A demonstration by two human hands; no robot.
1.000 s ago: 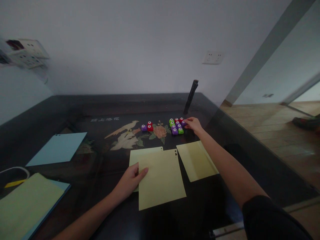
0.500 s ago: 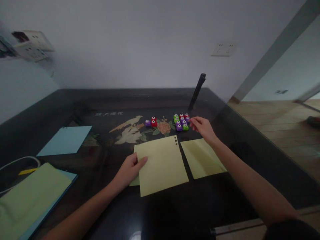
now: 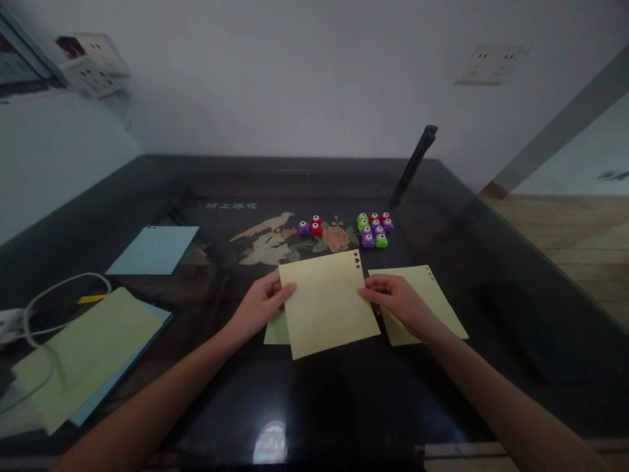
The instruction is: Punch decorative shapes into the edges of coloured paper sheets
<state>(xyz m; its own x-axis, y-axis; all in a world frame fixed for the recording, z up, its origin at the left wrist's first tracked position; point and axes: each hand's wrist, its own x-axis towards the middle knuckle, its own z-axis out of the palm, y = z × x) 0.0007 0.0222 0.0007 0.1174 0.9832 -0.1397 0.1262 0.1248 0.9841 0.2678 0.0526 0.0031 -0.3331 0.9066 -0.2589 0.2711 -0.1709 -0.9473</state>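
A square sheet of pale yellow paper (image 3: 329, 305), with small star and heart shapes cut at its upper right corner, is held slightly tilted above the dark table. My left hand (image 3: 261, 303) pinches its left edge, thumb on top. At the right edge, my right hand (image 3: 399, 300) grips the same sheet between thumb and fingers. Partly hidden under the held paper lies a greenish sheet (image 3: 278, 331). Another yellow sheet (image 3: 445, 308), also with cut shapes in its corner, rests on the table beneath my right hand. Small craft punches (image 3: 374, 229) in green, red and purple sit beyond the paper.
Three more punches (image 3: 312, 227) stand left of that cluster. A light blue sheet (image 3: 154, 251) lies at the left, with a stack of coloured paper (image 3: 93, 354) and a white cable (image 3: 66, 282) nearer. A black upright bar (image 3: 415, 164) rises at the back right of the table (image 3: 236, 177).
My right hand has come back from beside the punches and taken hold of the yellow sheet's right edge. My left hand keeps its grip. The camera view has shifted.
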